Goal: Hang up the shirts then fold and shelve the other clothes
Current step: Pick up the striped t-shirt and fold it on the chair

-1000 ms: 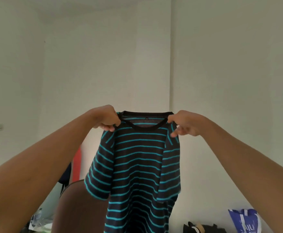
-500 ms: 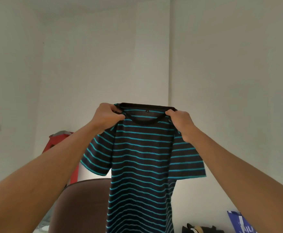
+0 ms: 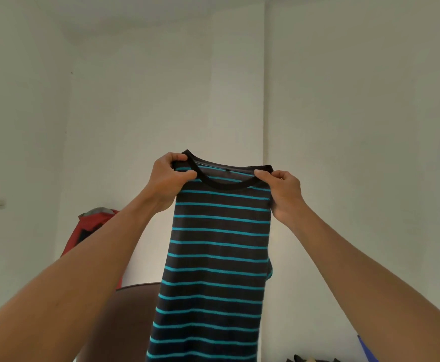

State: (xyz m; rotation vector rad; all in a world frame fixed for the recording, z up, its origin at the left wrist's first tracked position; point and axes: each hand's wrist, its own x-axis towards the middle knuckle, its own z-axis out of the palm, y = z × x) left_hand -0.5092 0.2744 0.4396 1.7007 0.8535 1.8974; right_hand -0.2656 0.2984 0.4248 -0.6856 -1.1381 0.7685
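- I hold the striped shirt [image 3: 217,257] up in open air in front of a pale wall [image 3: 357,126]; nothing carries it, so it hangs free from my two grips with bare wall above and to both sides.
- A wall corner [image 3: 264,87] runs straight down behind the collar, ending behind my right hand [image 3: 284,194].
- Below, the rounded top of a brown chair back [image 3: 124,320] sits to the left of the hanging cloth, and the shirt's lower part drops past the bottom edge of view.
- A red thing [image 3: 93,226] leans on the wall behind my left forearm (what it is I cannot tell).
- My left hand [image 3: 169,181] is closed on the shirt's left shoulder, thumb on the near face, fingers [image 3: 173,157] curled over the top edge of the collar band.
- My right hand pinches the right shoulder seam just beside the neck opening, fingertips pressed together on the cloth.
- The collar [image 3: 226,182] stretches between the two hands, its left end a little higher than its right.
- The shirt is soft knit, dark charcoal with thin turquoise bands across; the neck is a plain black ribbed ring.
- The body hangs narrow and nearly flat, the sleeves not spread (a bit of one shows at the right edge, lower down).
- At the bottom right corner a blue edge [image 3: 367,348] and some dark objects [image 3: 310,359] peek in.
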